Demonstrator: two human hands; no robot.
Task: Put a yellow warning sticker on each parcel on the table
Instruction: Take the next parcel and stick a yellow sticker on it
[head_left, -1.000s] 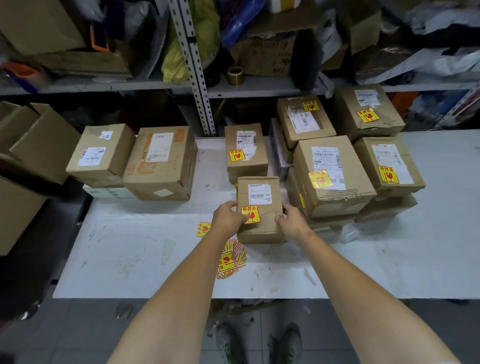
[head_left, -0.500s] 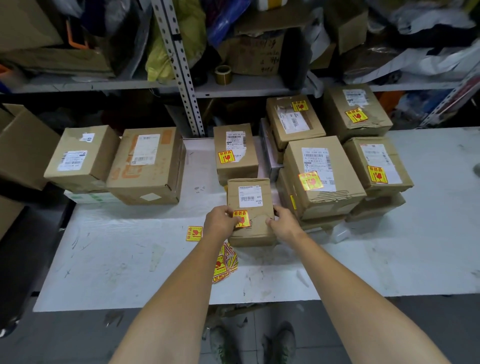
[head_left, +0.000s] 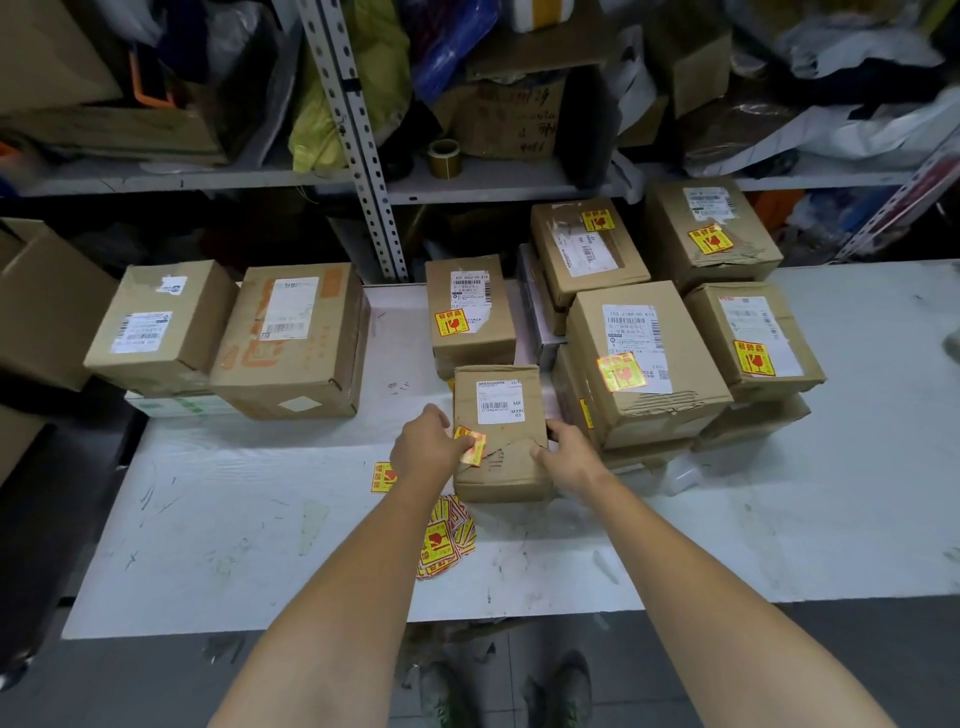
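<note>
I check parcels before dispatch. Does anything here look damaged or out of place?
Yes. The small parcel at the front has a torn top face below its label. The big box to its right shows ripped cardboard near its front edge. One sticker lies loose on the table.

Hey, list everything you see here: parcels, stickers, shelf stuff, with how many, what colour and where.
table: one, white, foreground
front parcel: one, brown, table centre
stickered parcels: five, brown, yellow stickers on top, behind and right of it
lower parcels: brown, under the right stack, count unclear
unstickered parcels: two, brown, table's left end
flat box: one, white-green, under the leftmost parcel
loose sticker: one, yellow-red, left of front parcel
sticker pile: one, yellow-red, near table's front edge
shelf: one, grey, behind table, cluttered
tape roll: one, gold-brown, on shelf
shoes: two, dark, floor
left hand: holds fresh sticker on front parcel
right hand: grips front parcel's right edge
</note>
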